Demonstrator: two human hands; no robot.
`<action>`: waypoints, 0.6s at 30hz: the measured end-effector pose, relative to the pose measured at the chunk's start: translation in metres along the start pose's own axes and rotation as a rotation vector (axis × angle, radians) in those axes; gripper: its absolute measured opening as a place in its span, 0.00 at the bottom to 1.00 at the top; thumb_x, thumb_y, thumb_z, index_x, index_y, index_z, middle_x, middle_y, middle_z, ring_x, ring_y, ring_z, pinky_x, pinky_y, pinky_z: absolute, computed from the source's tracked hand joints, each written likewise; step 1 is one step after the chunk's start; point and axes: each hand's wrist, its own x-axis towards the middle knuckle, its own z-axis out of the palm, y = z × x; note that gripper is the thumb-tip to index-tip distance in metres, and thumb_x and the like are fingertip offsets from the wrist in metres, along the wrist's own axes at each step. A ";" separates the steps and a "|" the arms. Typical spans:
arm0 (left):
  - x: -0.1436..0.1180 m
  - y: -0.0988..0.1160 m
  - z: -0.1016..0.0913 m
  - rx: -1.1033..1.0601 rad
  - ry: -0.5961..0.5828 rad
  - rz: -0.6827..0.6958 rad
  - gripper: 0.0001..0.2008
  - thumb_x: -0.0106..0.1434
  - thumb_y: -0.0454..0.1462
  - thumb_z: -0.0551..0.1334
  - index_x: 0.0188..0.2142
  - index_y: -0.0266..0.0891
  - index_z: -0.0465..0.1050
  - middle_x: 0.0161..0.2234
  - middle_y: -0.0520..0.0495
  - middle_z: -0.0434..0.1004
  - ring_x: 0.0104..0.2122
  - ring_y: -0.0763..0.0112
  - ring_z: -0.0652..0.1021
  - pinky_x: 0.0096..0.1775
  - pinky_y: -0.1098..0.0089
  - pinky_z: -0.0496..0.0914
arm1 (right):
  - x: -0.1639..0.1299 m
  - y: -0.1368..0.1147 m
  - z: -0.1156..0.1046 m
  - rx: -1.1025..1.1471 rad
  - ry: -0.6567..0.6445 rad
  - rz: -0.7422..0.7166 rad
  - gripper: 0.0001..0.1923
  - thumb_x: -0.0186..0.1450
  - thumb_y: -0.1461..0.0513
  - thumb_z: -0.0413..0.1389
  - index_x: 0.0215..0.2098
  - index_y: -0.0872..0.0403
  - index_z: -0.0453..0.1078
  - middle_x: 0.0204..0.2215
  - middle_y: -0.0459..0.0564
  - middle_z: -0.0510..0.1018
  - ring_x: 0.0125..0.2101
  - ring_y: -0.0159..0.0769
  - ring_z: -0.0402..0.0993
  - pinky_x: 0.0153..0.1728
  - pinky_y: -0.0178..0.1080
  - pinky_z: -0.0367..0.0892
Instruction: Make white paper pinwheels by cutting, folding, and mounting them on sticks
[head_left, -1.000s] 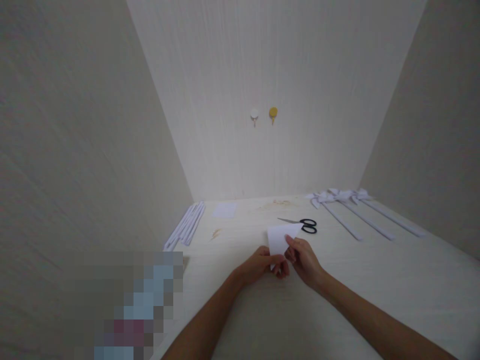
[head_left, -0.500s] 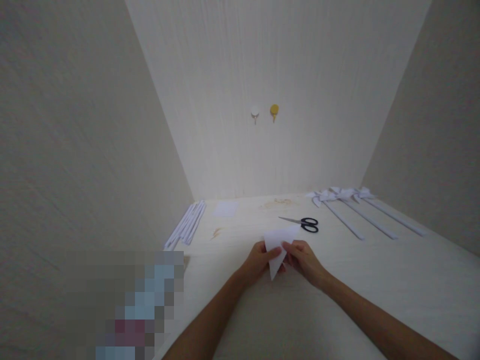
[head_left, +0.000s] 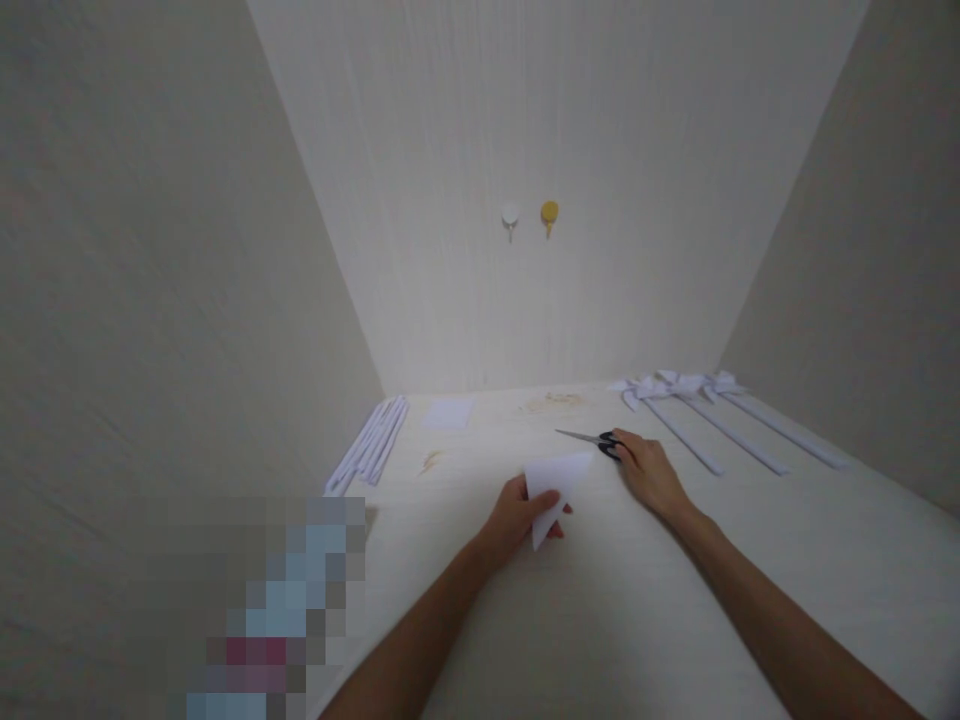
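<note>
My left hand [head_left: 517,520] pinches a folded white paper triangle [head_left: 551,478], thumb on its face and fingertips showing behind it. One corner of the paper points down and another to the right. Over to the right, my right hand [head_left: 651,472] has its fingers closed on the black handles of a pair of scissors [head_left: 600,440]. The scissors lie on the table with their blades pointing left, and the hand partly covers the handles.
On the white table [head_left: 600,620], a bundle of rolled paper sticks [head_left: 373,440] lies at the left and a paper square [head_left: 448,412] at the back. Paper pinwheel-like pieces on sticks [head_left: 694,392] lie back right. Two hooks, white [head_left: 510,215] and yellow [head_left: 550,212], hang on the wall.
My right hand has let go of the paper triangle and moved right onto the scissors' handles. The left hand still holds the paper in nearly the same place.
</note>
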 end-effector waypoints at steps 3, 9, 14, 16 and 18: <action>0.000 0.000 0.000 0.008 0.056 0.068 0.16 0.45 0.40 0.62 0.33 0.33 0.63 0.23 0.49 0.73 0.13 0.79 0.68 0.16 0.76 0.62 | -0.003 0.000 0.005 -0.150 -0.093 -0.017 0.16 0.60 0.63 0.41 0.40 0.57 0.67 0.41 0.55 0.72 0.39 0.41 0.66 0.40 0.40 0.57; 0.003 0.001 -0.002 0.038 0.206 0.173 0.11 0.44 0.35 0.62 0.29 0.32 0.65 0.21 0.50 0.71 0.16 0.79 0.68 0.19 0.76 0.63 | -0.004 -0.006 -0.007 -0.213 -0.167 0.142 0.10 0.56 0.64 0.47 0.33 0.57 0.68 0.33 0.53 0.74 0.35 0.38 0.68 0.35 0.36 0.60; 0.006 0.000 -0.004 0.075 0.349 0.191 0.06 0.44 0.34 0.61 0.22 0.32 0.68 0.17 0.52 0.66 0.17 0.80 0.67 0.19 0.78 0.62 | -0.012 -0.018 -0.017 -0.358 -0.318 0.098 0.07 0.56 0.66 0.46 0.31 0.58 0.65 0.30 0.56 0.71 0.31 0.39 0.67 0.28 0.35 0.57; 0.006 0.001 -0.005 0.047 0.378 0.190 0.06 0.45 0.35 0.60 0.21 0.32 0.68 0.17 0.52 0.67 0.18 0.80 0.67 0.19 0.78 0.61 | -0.016 -0.022 -0.018 -0.378 -0.320 0.085 0.07 0.56 0.68 0.45 0.28 0.59 0.64 0.30 0.58 0.70 0.30 0.39 0.67 0.27 0.35 0.57; 0.007 0.001 -0.006 0.013 0.405 0.187 0.06 0.46 0.35 0.60 0.20 0.32 0.67 0.17 0.52 0.67 0.18 0.80 0.67 0.19 0.78 0.61 | -0.019 -0.022 -0.017 -0.342 -0.287 0.094 0.06 0.56 0.69 0.44 0.27 0.58 0.62 0.29 0.58 0.70 0.29 0.38 0.67 0.27 0.35 0.57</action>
